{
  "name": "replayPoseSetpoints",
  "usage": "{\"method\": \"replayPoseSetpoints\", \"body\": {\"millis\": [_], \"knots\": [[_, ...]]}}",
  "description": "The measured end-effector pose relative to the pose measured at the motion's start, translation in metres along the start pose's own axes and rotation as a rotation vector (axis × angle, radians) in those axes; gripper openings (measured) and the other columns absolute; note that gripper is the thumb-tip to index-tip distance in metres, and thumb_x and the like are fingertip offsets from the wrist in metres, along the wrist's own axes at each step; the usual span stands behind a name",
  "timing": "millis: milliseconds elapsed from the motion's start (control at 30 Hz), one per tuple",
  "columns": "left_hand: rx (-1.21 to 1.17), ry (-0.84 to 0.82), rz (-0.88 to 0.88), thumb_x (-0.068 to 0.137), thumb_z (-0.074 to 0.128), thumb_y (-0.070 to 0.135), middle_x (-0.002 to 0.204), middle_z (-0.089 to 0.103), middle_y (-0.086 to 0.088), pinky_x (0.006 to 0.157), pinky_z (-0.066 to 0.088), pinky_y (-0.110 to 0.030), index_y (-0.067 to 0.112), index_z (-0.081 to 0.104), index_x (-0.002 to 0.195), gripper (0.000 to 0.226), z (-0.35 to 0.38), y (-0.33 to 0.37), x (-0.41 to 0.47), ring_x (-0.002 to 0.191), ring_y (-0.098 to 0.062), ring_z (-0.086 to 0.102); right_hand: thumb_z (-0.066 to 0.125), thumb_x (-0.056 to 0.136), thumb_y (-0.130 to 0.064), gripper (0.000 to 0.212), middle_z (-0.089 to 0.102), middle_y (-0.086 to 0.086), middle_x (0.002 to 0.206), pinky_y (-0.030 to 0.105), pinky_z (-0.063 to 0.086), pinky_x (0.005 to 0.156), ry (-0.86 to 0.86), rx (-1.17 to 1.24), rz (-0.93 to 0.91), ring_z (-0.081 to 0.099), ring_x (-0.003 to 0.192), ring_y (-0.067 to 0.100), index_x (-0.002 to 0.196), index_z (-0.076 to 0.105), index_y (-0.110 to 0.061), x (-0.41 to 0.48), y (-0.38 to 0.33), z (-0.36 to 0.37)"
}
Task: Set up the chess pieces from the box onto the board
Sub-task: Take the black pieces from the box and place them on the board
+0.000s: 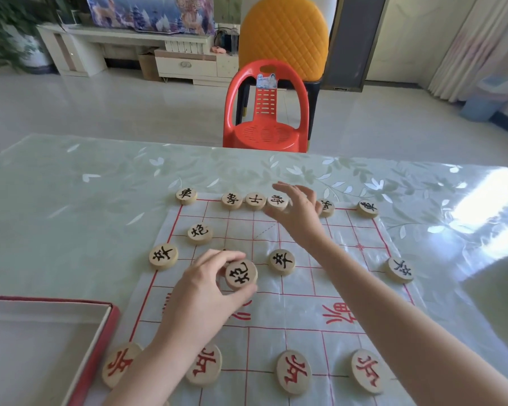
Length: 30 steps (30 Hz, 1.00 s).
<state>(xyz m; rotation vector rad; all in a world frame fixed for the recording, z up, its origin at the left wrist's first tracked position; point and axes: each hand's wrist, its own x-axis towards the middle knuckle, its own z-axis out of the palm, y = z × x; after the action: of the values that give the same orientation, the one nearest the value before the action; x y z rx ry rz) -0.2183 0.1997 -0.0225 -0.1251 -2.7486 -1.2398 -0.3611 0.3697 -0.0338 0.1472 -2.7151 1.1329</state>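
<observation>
Gripping a round wooden black-lettered piece (pixel 241 274) between thumb and fingertips, tilted face-up above the middle of the board (pixel 305 306): the left hand (pixel 206 288), closed on that disc, reaching in from the lower left. Stretching toward the far row: the right hand (pixel 298 209), fingers spread fairly wide, thumb and fingertips touching or nearly touching the central far piece (pixel 277 201); actual grip on it impossible to tell through the blur. Lying flat on the bench (pixel 71 200): a thin plastic sheet printed with a red grid and red characters across its middle band. Sitting along the far edge: black-lettered discs, one at the left corner (pixel 186 195), two side by side (pixel 231 200) (pixel 255 199) just left of the right hand, one partly hidden behind that hand (pixel 326 207), one at the right corner (pixel 367 208). Resting a row nearer: a single black disc on the left (pixel 200 233). Standing closer still: three black pawns, at the left edge (pixel 163 255), near the centre (pixel 282 261) and at the right edge (pixel 399 269). Lining the near side: four red-lettered discs (pixel 121 363) (pixel 204 364) (pixel 294 375) (pixel 367 370), the leftmost partly covered by the left forearm. Occupying the lower left corner of the bench, just beside the sheet: an open box (pixel 100 347) with red rim and pale inside, no pieces showing in its visible part. Standing beyond the bench: a red plastic chair (pixel 266 112).
</observation>
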Motion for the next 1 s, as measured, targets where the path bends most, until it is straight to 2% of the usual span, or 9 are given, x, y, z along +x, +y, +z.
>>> {"method": "replayPoseSetpoints", "body": {"millis": [100, 167, 300, 400, 467, 600, 733, 900, 1000], "knots": [[-0.01, -0.016, 0.039, 0.067, 0.075, 0.041, 0.1, 0.055, 0.025, 0.076, 0.039, -0.006, 0.036, 0.06, 0.105, 0.041, 0.012, 0.016, 0.011, 0.094, 0.006, 0.052, 0.064, 0.084, -0.027, 0.034, 0.056, -0.014, 0.125, 0.031, 0.02, 0.102, 0.072, 0.027, 0.017, 0.032, 0.127, 0.017, 0.118, 0.058, -0.027, -0.031, 0.023, -0.039], [0.006, -0.032, 0.074, 0.067, 0.075, 0.042, 0.101, 0.057, 0.02, 0.08, 0.039, -0.013, 0.033, 0.061, 0.106, 0.042, 0.028, 0.03, 0.025, 0.096, 0.0, 0.052, 0.063, 0.085, -0.021, 0.029, 0.058, -0.016, 0.114, 0.037, 0.025, 0.106, 0.1, 0.037, 0.079, 0.034, 0.126, 0.017, 0.112, 0.061, -0.029, -0.051, 0.041, -0.062], [0.009, -0.068, 0.118, 0.066, 0.076, 0.039, 0.105, 0.06, 0.007, 0.083, 0.04, -0.022, 0.024, 0.062, 0.106, 0.045, 0.072, 0.057, 0.064, 0.102, -0.012, 0.051, 0.059, 0.086, -0.016, 0.028, 0.051, -0.018, 0.1, 0.04, 0.024, 0.111, 0.118, 0.042, 0.207, 0.029, 0.13, 0.014, 0.11, 0.062, -0.032, -0.082, 0.065, -0.096], [0.008, -0.097, 0.149, 0.067, 0.077, 0.035, 0.109, 0.059, -0.001, 0.083, 0.038, -0.023, 0.019, 0.063, 0.107, 0.046, 0.109, 0.081, 0.089, 0.105, -0.018, 0.05, 0.056, 0.087, -0.011, 0.03, 0.042, -0.028, 0.092, 0.045, 0.029, 0.109, 0.127, 0.071, 0.255, 0.035, 0.125, 0.018, 0.111, 0.061, -0.029, -0.097, 0.074, -0.114], [0.023, -0.128, 0.171, 0.067, 0.077, 0.033, 0.11, 0.06, -0.004, 0.085, 0.04, -0.026, 0.016, 0.063, 0.107, 0.045, 0.131, 0.096, 0.102, 0.107, -0.021, 0.05, 0.055, 0.087, -0.01, 0.031, 0.044, -0.027, 0.09, 0.047, 0.032, 0.106, 0.138, 0.07, 0.258, 0.038, 0.121, 0.02, 0.109, 0.061, -0.031, -0.103, 0.079, -0.123], [0.096, -0.178, 0.169, 0.069, 0.076, 0.03, 0.115, 0.059, -0.005, 0.089, 0.04, -0.027, 0.016, 0.061, 0.111, 0.047, 0.165, 0.109, 0.118, 0.109, -0.021, 0.051, 0.054, 0.087, -0.01, 0.032, 0.047, -0.031, 0.093, 0.047, 0.029, 0.108, 0.17, 0.054, 0.256, 0.033, 0.119, 0.011, 0.106, 0.059, -0.035, -0.113, 0.088, -0.138], [0.185, -0.172, 0.151, 0.071, 0.074, 0.03, 0.115, 0.059, -0.005, 0.094, 0.039, -0.03, 0.017, 0.06, 0.113, 0.047, 0.184, 0.106, 0.123, 0.113, -0.022, 0.048, 0.054, 0.088, -0.01, 0.032, 0.045, -0.029, 0.091, 0.047, 0.028, 0.108, 0.193, 0.08, 0.292, 0.036, 0.121, 0.015, 0.103, 0.058, -0.038, -0.123, 0.094, -0.147], [0.241, -0.163, 0.17, 0.07, 0.073, 0.042, 0.124, 0.056, -0.006, 0.098, 0.033, -0.031, 0.02, 0.055, 0.121, 0.058, 0.189, 0.104, 0.118, 0.122, -0.023, 0.041, 0.054, 0.089, -0.013, 0.029, 0.044, -0.026, 0.09, 0.047, 0.027, 0.109, 0.167, 0.12, 0.33, 0.035, 0.123, 0.017, 0.103, 0.058, -0.038, -0.133, 0.098, -0.145], [0.138, -0.093, 0.159, 0.074, 0.07, 0.04, 0.129, 0.052, -0.007, 0.1, 0.033, -0.031, 0.017, 0.054, 0.125, 0.058, 0.17, 0.106, 0.113, 0.121, -0.022, 0.044, 0.054, 0.089, -0.012, 0.029, 0.044, -0.028, 0.09, 0.046, 0.026, 0.11, 0.152, 0.146, 0.327, 0.034, 0.124, 0.014, 0.103, 0.058, -0.037, -0.136, 0.094, -0.143]]}}
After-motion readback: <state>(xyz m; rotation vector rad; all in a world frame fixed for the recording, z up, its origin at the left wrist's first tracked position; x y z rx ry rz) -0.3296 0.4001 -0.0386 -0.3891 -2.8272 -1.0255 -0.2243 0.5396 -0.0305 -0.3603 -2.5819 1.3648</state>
